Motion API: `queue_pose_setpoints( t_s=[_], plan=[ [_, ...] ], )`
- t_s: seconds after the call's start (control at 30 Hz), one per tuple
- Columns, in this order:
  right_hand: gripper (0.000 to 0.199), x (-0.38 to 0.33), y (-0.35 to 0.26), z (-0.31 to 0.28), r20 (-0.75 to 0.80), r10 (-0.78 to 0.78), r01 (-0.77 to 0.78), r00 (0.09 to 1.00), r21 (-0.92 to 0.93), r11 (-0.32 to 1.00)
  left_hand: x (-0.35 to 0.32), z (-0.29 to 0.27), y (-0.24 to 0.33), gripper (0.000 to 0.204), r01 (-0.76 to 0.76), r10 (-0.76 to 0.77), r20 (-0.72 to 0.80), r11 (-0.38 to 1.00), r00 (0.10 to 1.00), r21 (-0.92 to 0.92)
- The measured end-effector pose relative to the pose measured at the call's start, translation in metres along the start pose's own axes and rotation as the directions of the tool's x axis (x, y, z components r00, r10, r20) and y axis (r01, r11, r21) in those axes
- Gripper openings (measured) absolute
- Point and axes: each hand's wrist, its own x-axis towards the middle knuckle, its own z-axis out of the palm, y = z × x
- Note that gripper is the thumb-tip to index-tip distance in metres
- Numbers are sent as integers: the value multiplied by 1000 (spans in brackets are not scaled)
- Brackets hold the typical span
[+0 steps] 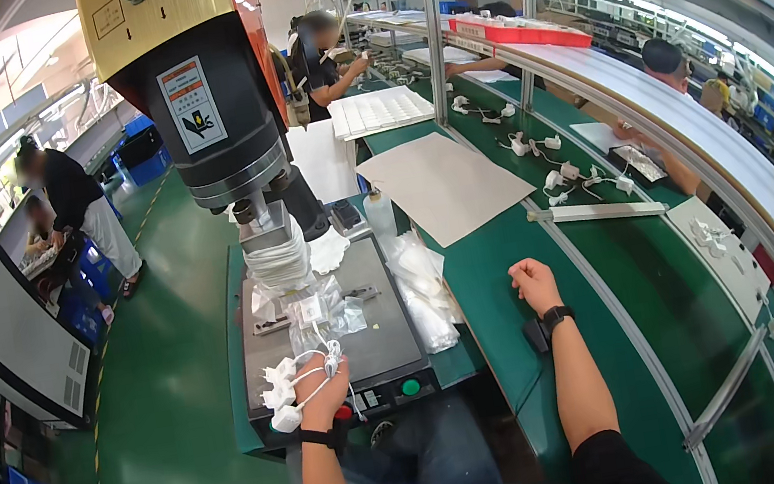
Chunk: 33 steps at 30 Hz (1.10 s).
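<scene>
My left hand is closed around white cables at the front of a press bed. Several white plug adapters hang from those cables on the hand's left side. Just beyond, another white adapter sits among clear plastic film under the press head. White wrapping surrounds the press's metal tool. My right hand is curled shut above the green bench, with nothing visible in it, right of the clear plastic bags.
A brown sheet and a white bottle are behind the bags. Right of a metal rail, adapters with cables lie on a green conveyor belt. A green button is on the press front. Co-workers sit farther along the line.
</scene>
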Motion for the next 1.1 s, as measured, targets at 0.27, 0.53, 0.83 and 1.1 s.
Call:
queue_pose_setpoints(
  t_s=[0.27,0.53,0.83,1.1],
  plan=[
    [13,2,1,-4,-17,12,-12,1000,-19,1000,-2,0,3,29,17,-16,44,1000,999,-19],
    [14,1,2,-1,-8,8,-8,1000,-2,1000,0,-1,7,28,15,-14,48,1000,999,-23],
    [14,6,3,-3,2,-20,20,1000,-41,999,5,-4,4,27,19,-19,107,1000,994,0],
    [15,1,0,0,-2,-6,6,1000,-61,998,2,-6,-1,29,89,-92,139,996,986,26]
  ],
)
